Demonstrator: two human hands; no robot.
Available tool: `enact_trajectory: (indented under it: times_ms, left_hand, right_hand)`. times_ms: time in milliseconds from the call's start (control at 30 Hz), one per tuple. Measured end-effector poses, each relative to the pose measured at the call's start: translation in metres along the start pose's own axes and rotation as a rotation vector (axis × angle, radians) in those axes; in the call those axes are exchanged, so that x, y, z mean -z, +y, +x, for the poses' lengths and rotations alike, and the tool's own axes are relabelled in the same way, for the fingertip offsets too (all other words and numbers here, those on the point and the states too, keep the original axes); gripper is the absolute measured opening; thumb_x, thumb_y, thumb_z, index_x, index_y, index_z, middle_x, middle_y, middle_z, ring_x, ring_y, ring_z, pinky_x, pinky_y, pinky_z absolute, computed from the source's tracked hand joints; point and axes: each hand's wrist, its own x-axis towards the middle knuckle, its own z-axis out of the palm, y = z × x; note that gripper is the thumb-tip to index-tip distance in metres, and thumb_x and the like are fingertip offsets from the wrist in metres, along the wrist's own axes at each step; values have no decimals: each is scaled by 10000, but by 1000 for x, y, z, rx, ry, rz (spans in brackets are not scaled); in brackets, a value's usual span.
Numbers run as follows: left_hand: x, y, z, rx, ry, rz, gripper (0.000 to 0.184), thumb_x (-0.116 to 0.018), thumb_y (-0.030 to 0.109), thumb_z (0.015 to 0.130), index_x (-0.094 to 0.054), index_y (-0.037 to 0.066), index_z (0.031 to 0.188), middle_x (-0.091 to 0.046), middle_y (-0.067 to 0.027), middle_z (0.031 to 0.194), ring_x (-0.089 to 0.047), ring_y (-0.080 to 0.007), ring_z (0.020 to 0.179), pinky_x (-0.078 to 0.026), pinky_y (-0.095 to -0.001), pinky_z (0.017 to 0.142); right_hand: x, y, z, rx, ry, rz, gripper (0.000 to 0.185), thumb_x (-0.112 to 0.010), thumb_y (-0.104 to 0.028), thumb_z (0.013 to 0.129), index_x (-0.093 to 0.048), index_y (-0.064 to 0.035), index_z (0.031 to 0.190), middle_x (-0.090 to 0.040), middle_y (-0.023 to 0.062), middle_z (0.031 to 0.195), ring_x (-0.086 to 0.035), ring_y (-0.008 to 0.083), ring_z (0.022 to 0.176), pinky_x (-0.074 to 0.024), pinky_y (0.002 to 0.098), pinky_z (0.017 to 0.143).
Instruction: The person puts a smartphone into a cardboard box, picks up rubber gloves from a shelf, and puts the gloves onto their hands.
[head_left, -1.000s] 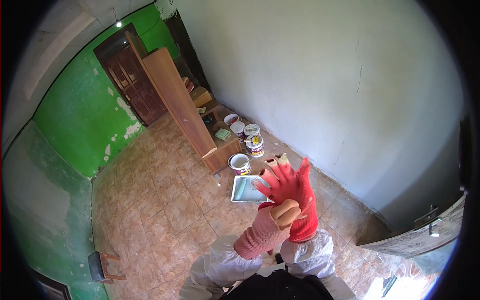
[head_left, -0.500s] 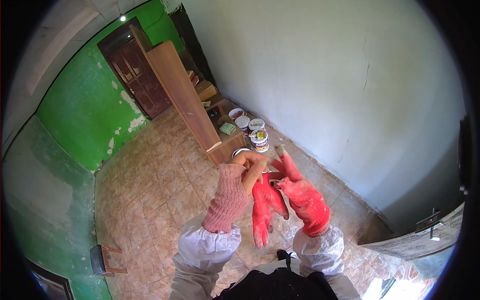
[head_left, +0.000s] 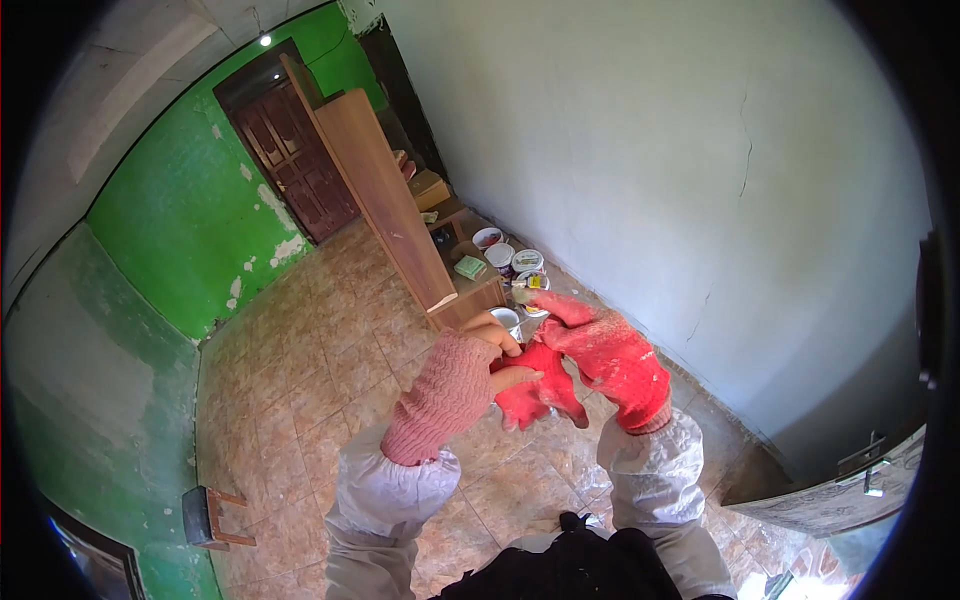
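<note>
A loose red work glove (head_left: 540, 388) with whitish smears hangs bunched between my hands, its fingers pointing down. My left hand (head_left: 488, 334), bare-fingered below a pink knitted cuff, grips it, with the thumb across its front. My right hand (head_left: 608, 352) wears a matching red glove, dusted white. Its index finger stretches forward, while the other fingers are bent against the loose glove's upper edge. Those bent fingertips are partly hidden. Just beyond my hands stands a white bucket (head_left: 505, 320), partly covered by my left fingers.
Several paint tubs (head_left: 528, 262) stand by the pale wall (head_left: 640, 130). A wooden cabinet (head_left: 385, 200) leans into view before a brown door (head_left: 290, 150). A small stool (head_left: 212, 518) sits at lower left on the tiled floor (head_left: 310, 400). A panel (head_left: 840, 480) juts in at right.
The loose glove, earlier hanging longer, is now bunched higher. My left hand has shifted its grip, with the thumb now over the glove. My right hand has turned, and the view has shifted slightly.
</note>
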Motion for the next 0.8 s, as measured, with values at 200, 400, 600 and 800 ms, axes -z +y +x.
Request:
enact_trajectory:
  times_ms: [200, 400, 600, 800]
  left_hand:
    - [7, 26, 9, 82, -214, 132, 351, -721, 302, 776, -581, -19, 754, -543, -93, 591, -528, -149, 532, -438, -292, 520]
    - [0, -5, 34, 267, 110, -88, 434, -623, 366, 840, -645, -66, 804, -602, -155, 613, -590, -247, 553, -456, -347, 535]
    - [-13, -29, 40, -14, -70, -393, 422, -592, 337, 893, -476, -46, 1024, -513, -126, 957, -601, -183, 849, -548, -296, 698]
    - [1, 19, 48, 45, -195, -289, 308, -592, 241, 881, -507, -44, 960, -553, -139, 850, -600, -203, 727, -505, -337, 627]
  right_hand:
    - [-4, -2, 16, -408, -47, 544, 375, -563, -133, 873, -536, -57, 1240, -605, 60, 1027, -553, 115, 832, -449, 237, 758]
    - [-7, -25, 20, -485, 433, -19, 555, -606, -111, 818, -421, -56, 1338, -593, 45, 905, -536, 93, 811, -459, 231, 679]
    - [-16, -14, 13, -573, 201, 513, 357, -589, -151, 878, -537, -42, 1215, -594, 42, 748, -518, 96, 522, -438, 241, 505]
    - [2, 22, 14, -316, 247, 488, 313, -552, -120, 889, -561, 19, 1169, -619, 100, 1054, -585, 151, 915, -467, 267, 811]
